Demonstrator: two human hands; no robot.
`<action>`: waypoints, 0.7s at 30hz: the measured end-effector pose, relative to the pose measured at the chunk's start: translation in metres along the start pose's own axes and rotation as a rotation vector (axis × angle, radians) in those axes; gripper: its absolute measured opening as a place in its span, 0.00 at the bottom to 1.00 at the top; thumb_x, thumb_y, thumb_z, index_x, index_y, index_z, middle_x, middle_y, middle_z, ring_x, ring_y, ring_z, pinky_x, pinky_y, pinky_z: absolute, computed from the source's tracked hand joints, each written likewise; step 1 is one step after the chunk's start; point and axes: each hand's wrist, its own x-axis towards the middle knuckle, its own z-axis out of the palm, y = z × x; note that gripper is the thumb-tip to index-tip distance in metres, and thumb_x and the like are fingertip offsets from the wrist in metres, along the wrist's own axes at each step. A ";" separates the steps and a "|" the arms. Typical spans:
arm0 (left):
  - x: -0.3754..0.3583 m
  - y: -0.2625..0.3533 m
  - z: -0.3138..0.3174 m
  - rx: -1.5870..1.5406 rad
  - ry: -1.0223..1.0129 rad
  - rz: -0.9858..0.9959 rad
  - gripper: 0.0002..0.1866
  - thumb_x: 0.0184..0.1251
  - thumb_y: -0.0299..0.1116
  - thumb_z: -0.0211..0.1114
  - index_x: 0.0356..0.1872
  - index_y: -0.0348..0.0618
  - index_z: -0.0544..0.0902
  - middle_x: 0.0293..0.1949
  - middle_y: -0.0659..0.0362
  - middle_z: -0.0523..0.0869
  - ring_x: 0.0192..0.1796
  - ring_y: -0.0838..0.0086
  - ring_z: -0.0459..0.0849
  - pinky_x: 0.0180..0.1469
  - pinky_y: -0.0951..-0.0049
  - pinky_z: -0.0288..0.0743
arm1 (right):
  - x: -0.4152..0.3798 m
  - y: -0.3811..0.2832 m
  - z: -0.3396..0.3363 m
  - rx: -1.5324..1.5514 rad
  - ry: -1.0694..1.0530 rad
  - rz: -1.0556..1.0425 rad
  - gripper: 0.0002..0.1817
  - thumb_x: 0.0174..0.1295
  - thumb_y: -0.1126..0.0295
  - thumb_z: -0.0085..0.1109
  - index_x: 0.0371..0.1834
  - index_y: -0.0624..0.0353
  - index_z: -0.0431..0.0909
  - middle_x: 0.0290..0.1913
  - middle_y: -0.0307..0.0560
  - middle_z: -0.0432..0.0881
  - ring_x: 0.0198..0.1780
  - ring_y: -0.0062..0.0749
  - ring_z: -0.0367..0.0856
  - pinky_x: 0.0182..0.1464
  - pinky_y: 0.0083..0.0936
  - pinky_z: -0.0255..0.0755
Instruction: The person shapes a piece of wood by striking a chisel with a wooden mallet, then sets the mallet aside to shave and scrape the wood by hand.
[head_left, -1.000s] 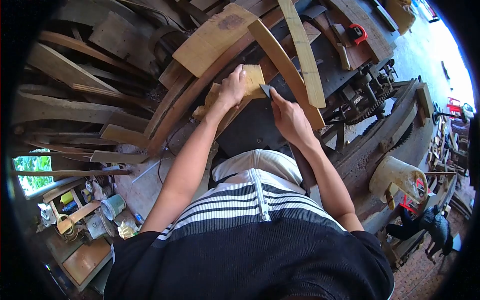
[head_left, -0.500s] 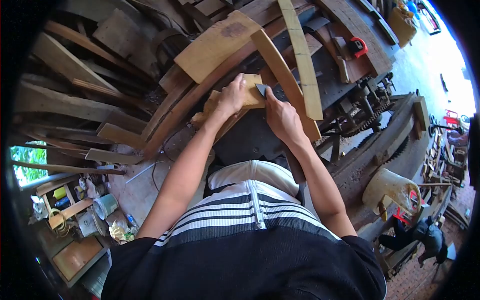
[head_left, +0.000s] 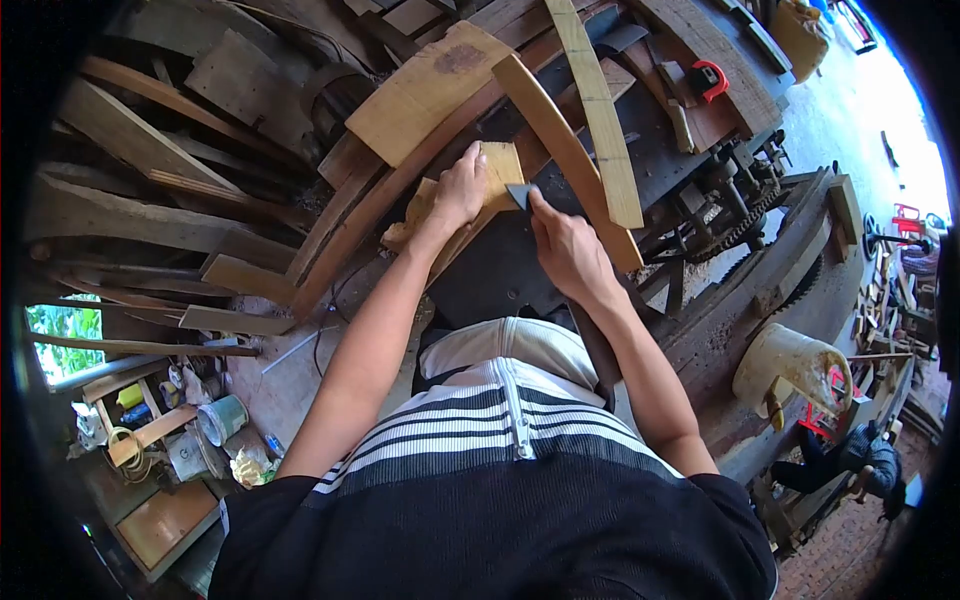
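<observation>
My left hand [head_left: 461, 193] is closed over a pale wooden block [head_left: 503, 165], holding it steady over a dark surface. In my right hand [head_left: 573, 246] is a putty knife [head_left: 518, 196] with a dark triangular blade, its handle wrapped by my fingers. The blade's tip lies right at the block's lower right edge. A narrow curved strip of wood [head_left: 560, 145] slants past just right of the block. Beyond it runs a longer pale strip [head_left: 602, 115] with dark marks across it.
A wide board [head_left: 432, 92] lies past my left hand. Further right are a red tape measure [head_left: 710, 80] and machinery with a toothed saw blade [head_left: 797, 290]. A stained white bucket [head_left: 790, 370] stands at right, near another person [head_left: 850, 465]. Timber [head_left: 130, 215] is piled at left.
My right hand has drawn the putty knife slightly down and toward me, from the block's face to its edge. My left hand keeps its hold on the block.
</observation>
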 end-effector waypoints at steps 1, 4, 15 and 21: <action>0.000 0.001 0.002 -0.004 -0.007 0.001 0.28 0.80 0.47 0.43 0.72 0.42 0.67 0.60 0.36 0.80 0.61 0.38 0.78 0.66 0.47 0.70 | 0.009 0.002 0.002 0.009 0.028 -0.026 0.20 0.72 0.68 0.51 0.67 0.53 0.74 0.36 0.70 0.83 0.39 0.64 0.84 0.42 0.53 0.75; 0.002 -0.003 0.002 0.028 0.005 0.009 0.28 0.80 0.47 0.42 0.72 0.42 0.67 0.61 0.37 0.79 0.62 0.38 0.78 0.67 0.47 0.70 | 0.035 0.010 0.015 -0.019 0.077 0.021 0.20 0.72 0.67 0.50 0.66 0.53 0.75 0.37 0.69 0.83 0.41 0.65 0.83 0.44 0.54 0.76; 0.002 0.001 -0.004 0.006 -0.001 0.015 0.27 0.80 0.47 0.43 0.72 0.44 0.68 0.60 0.37 0.80 0.60 0.38 0.79 0.65 0.48 0.71 | 0.037 0.015 0.020 -0.084 0.136 -0.093 0.20 0.68 0.69 0.51 0.63 0.57 0.70 0.26 0.67 0.82 0.33 0.65 0.85 0.36 0.54 0.78; 0.006 -0.006 0.000 0.007 -0.026 0.007 0.27 0.80 0.47 0.43 0.73 0.44 0.67 0.60 0.36 0.80 0.60 0.38 0.79 0.65 0.48 0.72 | 0.025 0.017 0.012 -0.117 0.107 -0.111 0.18 0.69 0.67 0.49 0.61 0.57 0.72 0.30 0.65 0.84 0.33 0.63 0.85 0.36 0.53 0.79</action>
